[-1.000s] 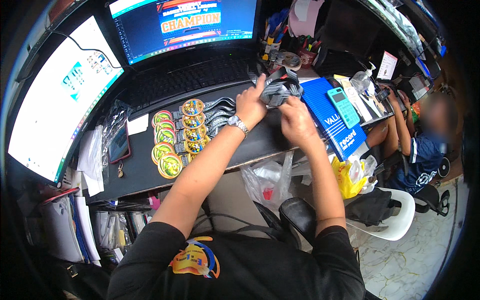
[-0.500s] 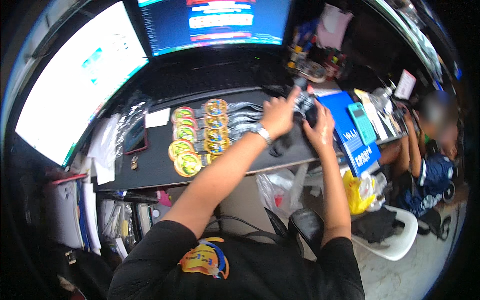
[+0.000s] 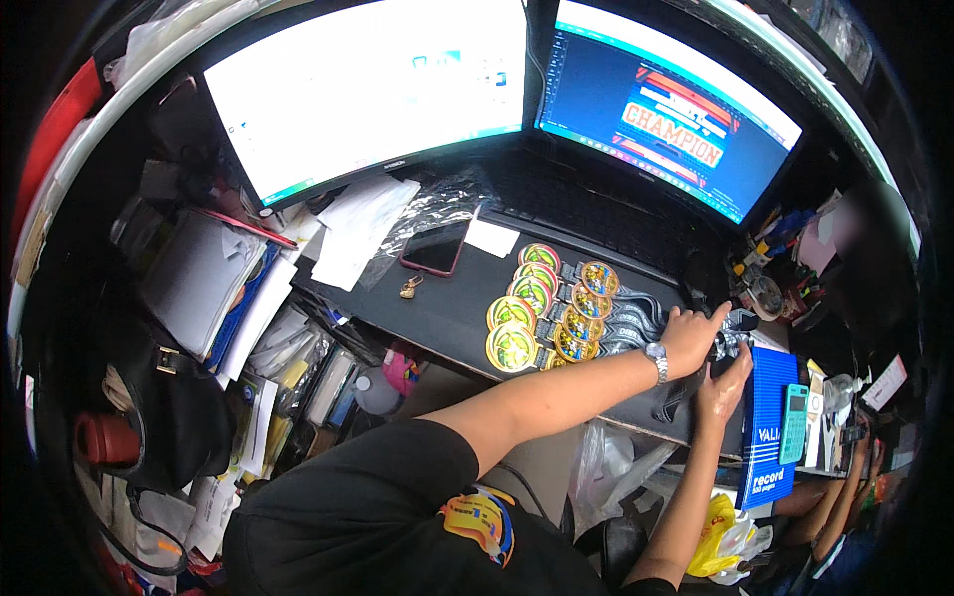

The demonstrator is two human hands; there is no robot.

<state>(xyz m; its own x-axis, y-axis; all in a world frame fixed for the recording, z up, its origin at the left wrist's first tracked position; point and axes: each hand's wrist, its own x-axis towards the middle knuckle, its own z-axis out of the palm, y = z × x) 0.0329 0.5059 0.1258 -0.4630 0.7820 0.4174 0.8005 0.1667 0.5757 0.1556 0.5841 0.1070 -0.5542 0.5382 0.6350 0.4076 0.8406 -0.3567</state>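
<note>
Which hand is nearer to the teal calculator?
Right. The right hand is left of the calculator, with part of the blue book between; the left hand is farther off, up and left in the picture.

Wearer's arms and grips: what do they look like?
Short black fabric sleeves. Silver metal link-band wristwatch just behind the left grip; none behind the right grip. Both grips ungloved; no cables or markings visible on either arm.

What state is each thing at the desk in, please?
Left hand, at ribbons, grip unclear
Right hand, at ribbons, grip unclear
Ribbons, bunched near hands
Medals, overlapping in two rows
Left monitor, lit
Right monitor, lit
Phone, flat, screen dark
Notebook, closed
Calculator, face up
</note>
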